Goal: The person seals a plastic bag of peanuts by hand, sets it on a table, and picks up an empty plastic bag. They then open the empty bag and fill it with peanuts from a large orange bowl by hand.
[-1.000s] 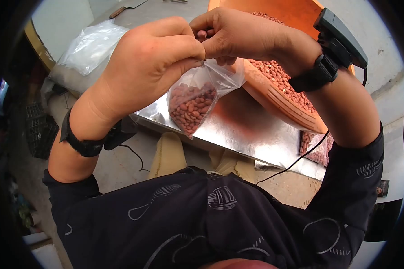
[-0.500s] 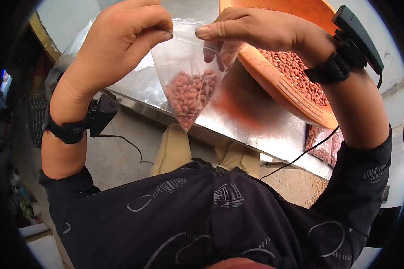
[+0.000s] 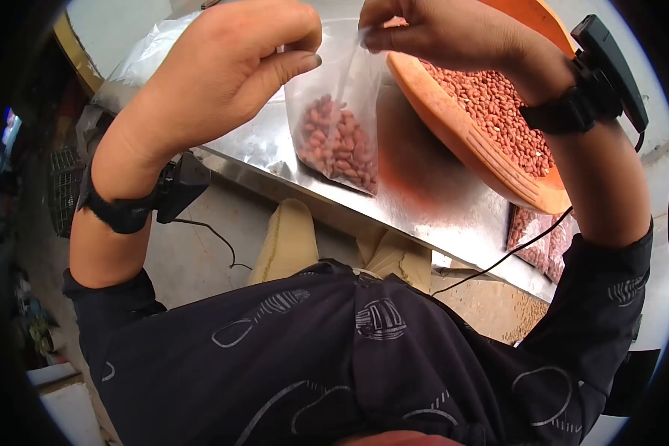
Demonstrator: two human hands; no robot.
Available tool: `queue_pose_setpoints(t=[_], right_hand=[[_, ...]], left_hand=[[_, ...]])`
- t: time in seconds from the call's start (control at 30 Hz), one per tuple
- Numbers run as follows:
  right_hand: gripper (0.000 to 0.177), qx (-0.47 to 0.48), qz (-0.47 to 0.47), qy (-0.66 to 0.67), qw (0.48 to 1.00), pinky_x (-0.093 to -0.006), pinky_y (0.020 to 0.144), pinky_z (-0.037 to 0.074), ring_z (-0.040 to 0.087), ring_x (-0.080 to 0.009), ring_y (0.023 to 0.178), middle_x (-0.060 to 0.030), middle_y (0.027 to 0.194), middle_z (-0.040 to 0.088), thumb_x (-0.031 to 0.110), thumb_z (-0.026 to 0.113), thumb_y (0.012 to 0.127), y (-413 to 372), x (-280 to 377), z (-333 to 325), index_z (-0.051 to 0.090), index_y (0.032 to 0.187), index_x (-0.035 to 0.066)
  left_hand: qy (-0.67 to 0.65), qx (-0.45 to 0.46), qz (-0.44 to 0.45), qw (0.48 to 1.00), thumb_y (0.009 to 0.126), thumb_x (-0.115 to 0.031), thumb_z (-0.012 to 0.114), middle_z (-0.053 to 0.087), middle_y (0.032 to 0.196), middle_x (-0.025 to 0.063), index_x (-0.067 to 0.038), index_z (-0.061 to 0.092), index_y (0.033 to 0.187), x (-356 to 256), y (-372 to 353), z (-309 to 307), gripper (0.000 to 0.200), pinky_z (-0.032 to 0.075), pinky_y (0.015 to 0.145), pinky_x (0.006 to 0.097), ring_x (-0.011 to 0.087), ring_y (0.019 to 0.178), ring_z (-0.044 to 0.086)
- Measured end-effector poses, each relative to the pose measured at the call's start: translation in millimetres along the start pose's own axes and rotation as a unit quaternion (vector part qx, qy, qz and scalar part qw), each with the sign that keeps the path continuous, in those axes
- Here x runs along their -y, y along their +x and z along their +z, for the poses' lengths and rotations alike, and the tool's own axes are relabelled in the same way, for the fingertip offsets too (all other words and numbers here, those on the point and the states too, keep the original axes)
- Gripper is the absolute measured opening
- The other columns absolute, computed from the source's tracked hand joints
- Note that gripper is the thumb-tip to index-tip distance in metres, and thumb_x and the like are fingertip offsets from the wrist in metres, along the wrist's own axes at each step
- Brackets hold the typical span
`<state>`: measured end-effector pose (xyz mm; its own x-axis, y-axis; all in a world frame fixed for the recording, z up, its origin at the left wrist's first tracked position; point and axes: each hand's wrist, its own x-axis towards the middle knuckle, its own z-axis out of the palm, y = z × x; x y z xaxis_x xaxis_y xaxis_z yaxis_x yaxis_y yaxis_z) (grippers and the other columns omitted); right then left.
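A clear plastic bag (image 3: 327, 78) hangs between my hands, its lower part filled with reddish-brown peanuts (image 3: 340, 141). My left hand (image 3: 256, 56) pinches the upper left edge of the bag between thumb and curled fingers. At the opposite upper corner, my right hand (image 3: 431, 33) grips the plastic with thumb and fingers pressed together. The bag's bottom is close over the metal table. Right beside it, under my right forearm, a large orange basin (image 3: 453, 123) leans with many loose peanuts (image 3: 494, 104) inside.
The shiny metal table (image 3: 267, 137) runs diagonally in front of my legs. Filled peanut bags (image 3: 539, 241) lie at its right end. Clear plastic sheeting (image 3: 160, 52) is at the back left. Black cables (image 3: 219, 230) trail from both wrist devices.
My right hand has gone from extended fingers to a pinch on the bag's corner. The bag has shifted right, and its bottom has changed from a pointed corner to a wider base.
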<state>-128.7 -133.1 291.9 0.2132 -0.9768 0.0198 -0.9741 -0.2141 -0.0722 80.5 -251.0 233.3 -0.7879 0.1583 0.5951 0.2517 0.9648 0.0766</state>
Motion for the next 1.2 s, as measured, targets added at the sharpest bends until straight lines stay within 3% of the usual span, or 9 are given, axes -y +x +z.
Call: queue_pose_setpoints(t=[0.23,0.37,0.47,0.57,0.7,0.8,1.0,1.13,1.2], right_hand=[[0.019,-0.072,-0.038,0.043,0.996,-0.0345,0.075,0.052,0.067,-0.0250,0.080,-0.0167,0.086,0.069,0.016,0.062,0.088,-9,-12,-7,0.069,0.093,-0.001],[0.020,-0.057,0.023,0.092,0.994,-0.0335,0.076,0.052,0.065,-0.0241,0.080,-0.0167,0.088,0.069,0.016,0.063,0.090,-20,-8,-4,0.068,0.095,-0.002],[0.023,-0.057,-0.088,0.226,0.968,-0.0317,0.076,0.052,0.065,-0.0211,0.081,-0.0088,0.088,0.070,0.015,0.063,0.092,-31,-38,2,0.064,0.109,-0.001],[0.043,-0.118,0.113,0.260,0.952,-0.0300,0.084,0.052,0.063,-0.0139,0.096,-0.0085,0.108,0.064,0.037,0.067,0.090,-57,-78,8,0.061,0.122,0.008],[0.079,0.138,0.410,0.273,0.859,-0.0382,0.072,0.058,0.065,-0.0246,0.091,-0.0164,0.116,0.059,0.032,0.078,0.080,-94,-141,28,0.036,0.143,0.007],[0.093,0.300,0.472,0.305,0.770,-0.0432,0.066,0.061,0.068,-0.0353,0.083,-0.0250,0.134,0.050,0.027,0.079,0.080,-111,-141,62,0.021,0.150,0.007],[0.103,0.098,0.419,0.463,0.775,-0.0362,0.067,0.059,0.065,-0.0197,0.083,-0.0097,0.109,0.060,0.010,0.080,0.078,-89,-132,90,0.010,0.154,0.015],[0.089,-0.041,0.346,0.505,0.790,-0.0293,0.053,0.054,0.061,-0.0129,0.061,-0.0056,0.078,0.064,0.005,0.074,0.082,-62,-128,104,0.018,0.151,0.012],[0.081,-0.054,0.357,0.513,0.779,-0.0252,0.053,0.051,0.061,-0.0105,0.071,-0.0039,0.093,0.061,0.005,0.072,0.082,-53,-121,99,0.026,0.149,0.014]], left_hand=[[0.085,-0.051,-0.047,0.994,0.077,0.000,0.064,0.061,0.077,0.0105,-0.001,0.066,0.085,13,12,-2,0.008,0.050,0.066,0.0329,0.0276,0.078,0.061],[0.046,-0.118,-0.011,0.992,0.085,-0.002,0.065,0.054,0.076,0.0066,-0.001,0.057,0.088,11,8,16,0.008,0.041,0.059,0.0282,0.0194,0.066,0.050],[0.015,-0.086,-0.023,0.996,0.082,-0.004,0.067,0.056,0.074,0.0082,-0.003,0.059,0.085,0,6,26,0.009,0.043,0.058,0.0333,0.0264,0.066,0.054],[-0.020,-0.081,-0.013,0.996,0.084,0.003,0.064,0.055,0.077,0.0071,0.000,0.058,0.086,0,2,26,0.007,0.042,0.059,0.0260,0.0180,0.065,0.051],[-0.037,-0.080,-0.003,0.996,0.082,0.005,0.065,0.058,0.080,0.0089,0.001,0.060,0.087,-1,-1,24,0.008,0.044,0.059,0.0264,0.0181,0.067,0.054],[-0.042,-0.093,-0.003,0.995,0.080,0.007,0.066,0.059,0.082,0.0102,0.002,0.061,0.090,-4,-2,26,0.012,0.046,0.060,0.0262,0.0185,0.068,0.056],[-0.048,-0.103,-0.012,0.993,0.079,0.010,0.066,0.059,0.085,0.0112,0.004,0.062,0.092,-9,0,30,0.014,0.047,0.060,0.0259,0.0193,0.069,0.057],[-0.029,-0.120,0.015,0.992,0.079,0.009,0.067,0.059,0.083,0.0119,0.004,0.062,0.092,-9,2,30,0.014,0.046,0.059,0.0269,0.0203,0.068,0.057],[-0.023,-0.121,0.025,0.992,0.079,0.009,0.067,0.059,0.082,0.0119,0.004,0.063,0.092,-8,5,31,0.014,0.045,0.058,0.0274,0.0206,0.068,0.057]])
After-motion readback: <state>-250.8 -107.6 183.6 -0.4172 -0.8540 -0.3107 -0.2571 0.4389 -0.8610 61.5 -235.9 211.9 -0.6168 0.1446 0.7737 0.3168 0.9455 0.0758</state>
